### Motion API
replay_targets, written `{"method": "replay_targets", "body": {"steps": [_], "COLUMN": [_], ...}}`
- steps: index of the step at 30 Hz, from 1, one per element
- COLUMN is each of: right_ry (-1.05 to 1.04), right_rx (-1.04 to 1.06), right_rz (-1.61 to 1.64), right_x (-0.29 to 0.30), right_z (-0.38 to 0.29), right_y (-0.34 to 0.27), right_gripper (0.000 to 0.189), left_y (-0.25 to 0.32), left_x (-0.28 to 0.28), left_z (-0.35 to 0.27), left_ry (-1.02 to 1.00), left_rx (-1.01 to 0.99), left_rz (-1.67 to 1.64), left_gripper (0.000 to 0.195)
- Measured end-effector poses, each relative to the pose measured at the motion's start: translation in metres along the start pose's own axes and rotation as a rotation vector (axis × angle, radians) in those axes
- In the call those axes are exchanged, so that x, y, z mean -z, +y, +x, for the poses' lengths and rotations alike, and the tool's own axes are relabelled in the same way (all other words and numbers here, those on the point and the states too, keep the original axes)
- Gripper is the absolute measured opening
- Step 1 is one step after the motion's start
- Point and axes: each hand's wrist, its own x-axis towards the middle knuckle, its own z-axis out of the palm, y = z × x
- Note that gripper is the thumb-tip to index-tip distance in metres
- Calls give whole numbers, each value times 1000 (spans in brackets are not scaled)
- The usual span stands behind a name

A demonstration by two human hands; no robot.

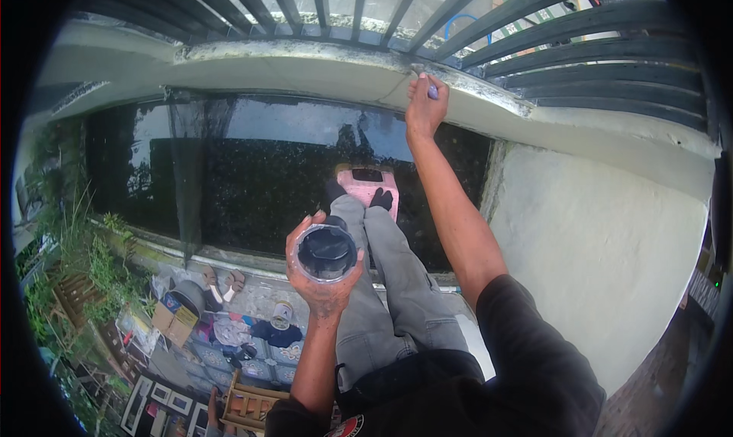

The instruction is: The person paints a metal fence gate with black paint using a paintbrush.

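Observation:
My left hand (324, 291) grips a clear plastic cup (326, 252) of dark grey paint, in front of my legs. Dark smears mark that wrist. My right hand (426, 102) reaches forward, its fingers closed around a small tool with a purple handle (433, 92), probably a paintbrush. The tool's tip is at the worn top edge of the cream wall ledge (338, 53), just below the dark grey railing bars (361, 10). How far the tip touches the surface I cannot tell.
Below me is a tank of dark water (257, 179), with my feet on a pink plastic stool (366, 188). A cream wall (595, 248) rises at right. Sandals (225, 285), a paint can (281, 315), a cardboard box (175, 319) and a wooden rack (249, 402) stand lower left.

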Motion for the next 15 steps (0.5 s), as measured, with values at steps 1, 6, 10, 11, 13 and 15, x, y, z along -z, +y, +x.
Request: {"method": "replay_targets", "body": {"steps": [1, 6, 10, 11, 13, 15], "right_ry": [-9, -16, -3, -2, -2, -26], "right_rx": [-3, 92, 180, 202, 211, 236], "right_rz": [2, 78, 105, 107, 160, 205], "right_x": [-3, 7, 21, 24, 26, 31], "right_z": [2, -11, -24, -26, -39, -50], "right_y": [-6, -44, -88, -99, -134, -171], "right_gripper": [32, 30, 31, 32, 32, 29], "left_y": [0, 5, 36, 43, 54, 66], "left_x": [0, -2, -3, -3, -1, -1], "left_z": [-1, -2, 4, 6, 7, 9], "left_ry": [11, 65, 58, 56, 56, 57], "left_rx": [22, 24, -34, -57, -87, -112], "left_rz": [8, -27, -40, -46, -24, -47], "left_gripper": [87, 86, 85, 85, 84, 83]}}
